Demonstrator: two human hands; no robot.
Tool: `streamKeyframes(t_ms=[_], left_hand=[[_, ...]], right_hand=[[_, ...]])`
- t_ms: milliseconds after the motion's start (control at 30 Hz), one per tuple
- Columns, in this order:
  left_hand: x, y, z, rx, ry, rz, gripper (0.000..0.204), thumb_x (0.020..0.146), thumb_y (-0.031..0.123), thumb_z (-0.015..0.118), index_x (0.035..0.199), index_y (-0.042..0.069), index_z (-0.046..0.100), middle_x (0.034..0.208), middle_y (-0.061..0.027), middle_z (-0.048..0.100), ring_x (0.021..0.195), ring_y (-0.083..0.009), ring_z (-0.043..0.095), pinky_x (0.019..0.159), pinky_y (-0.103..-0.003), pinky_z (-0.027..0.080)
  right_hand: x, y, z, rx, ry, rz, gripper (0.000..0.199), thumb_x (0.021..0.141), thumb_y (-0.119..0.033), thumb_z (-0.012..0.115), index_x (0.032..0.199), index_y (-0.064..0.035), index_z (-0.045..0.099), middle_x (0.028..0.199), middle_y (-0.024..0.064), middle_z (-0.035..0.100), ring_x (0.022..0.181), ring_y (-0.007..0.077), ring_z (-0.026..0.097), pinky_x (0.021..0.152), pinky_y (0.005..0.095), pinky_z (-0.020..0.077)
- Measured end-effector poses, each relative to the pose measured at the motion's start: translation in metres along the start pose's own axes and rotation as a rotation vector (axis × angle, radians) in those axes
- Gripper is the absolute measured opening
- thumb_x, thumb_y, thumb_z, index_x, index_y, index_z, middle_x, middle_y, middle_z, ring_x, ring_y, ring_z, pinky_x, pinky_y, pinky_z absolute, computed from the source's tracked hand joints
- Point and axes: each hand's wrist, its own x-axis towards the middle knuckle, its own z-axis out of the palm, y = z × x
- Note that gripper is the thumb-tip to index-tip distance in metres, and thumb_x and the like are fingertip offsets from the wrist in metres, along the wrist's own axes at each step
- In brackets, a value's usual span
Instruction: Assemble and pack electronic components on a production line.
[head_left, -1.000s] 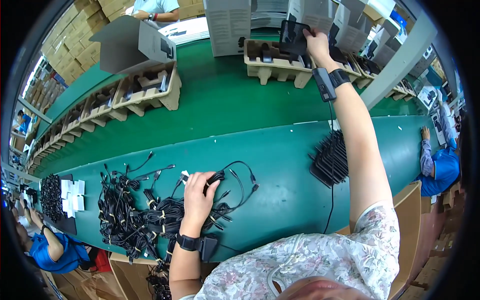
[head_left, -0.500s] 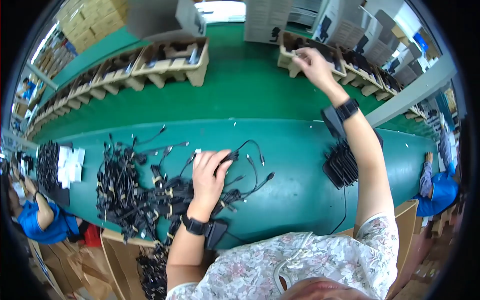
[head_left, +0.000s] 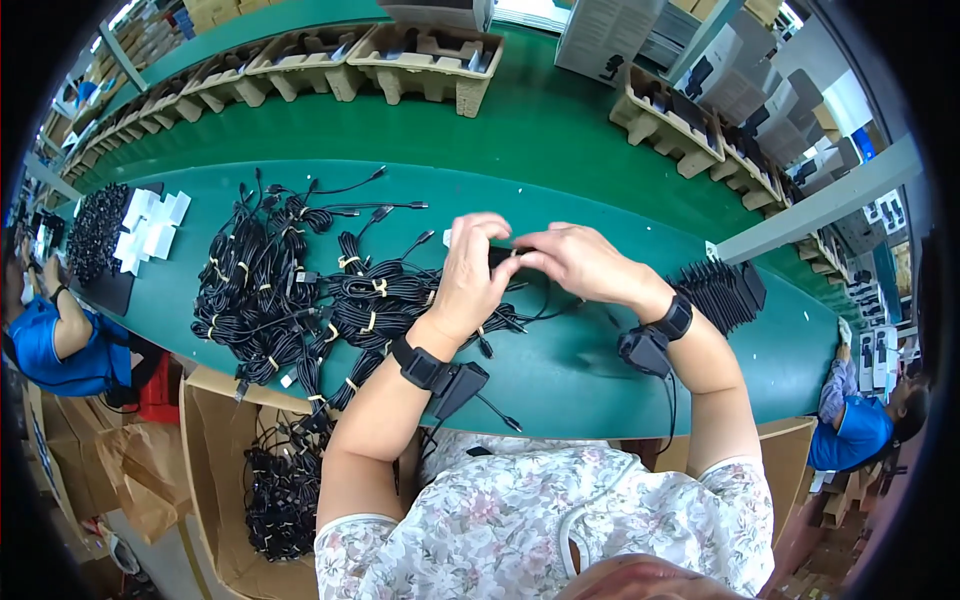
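The left hand (head_left: 470,272) has its grip closed around a black coiled cable (head_left: 503,257), raised over the green worktop (head_left: 560,395) in front of the person's chest. The right hand (head_left: 590,262) meets it, thumb and fingertips together on the cable's right side. Left of the hands lies a tangled heap of banded black cables (head_left: 262,265); near the right wrist stands a row of thin black plates (head_left: 715,298). Tan moulded-pulp trays (head_left: 430,68) line the far side.
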Motion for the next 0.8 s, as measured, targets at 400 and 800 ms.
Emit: streamKeyframes(t_ms=[400,800], left_hand=[[-0.01,0.026,-0.004,-0.957,-0.768,-0.684,0.035,0.094,0.038,0.039,0.103,0.006,0.05,0.071,-0.0024,0.055,0.049,-0.0077,0.048,0.043,-0.016,0.037],[-0.013,0.005,-0.01,-1.251,-0.151,-0.854,0.026,0.092,0.013,0.046,0.116,0.004,0.044,0.086,-0.0085,0.057,0.06,-0.0122,0.055,0.052,-0.019,0.043]], right_hand=[[0.001,-0.008,-0.004,1.271,0.571,0.14,0.03,0.095,-0.029,0.039,0.105,-0.0013,0.046,0.076,0.0002,0.047,0.068,0.0118,0.046,0.074,0.028,0.0434],[-0.009,-0.026,0.017,0.277,0.61,-0.248,0.019,0.088,-0.016,0.053,0.098,-0.001,0.046,0.083,0.0083,0.054,0.078,0.0205,0.055,0.074,0.0329,0.0459]])
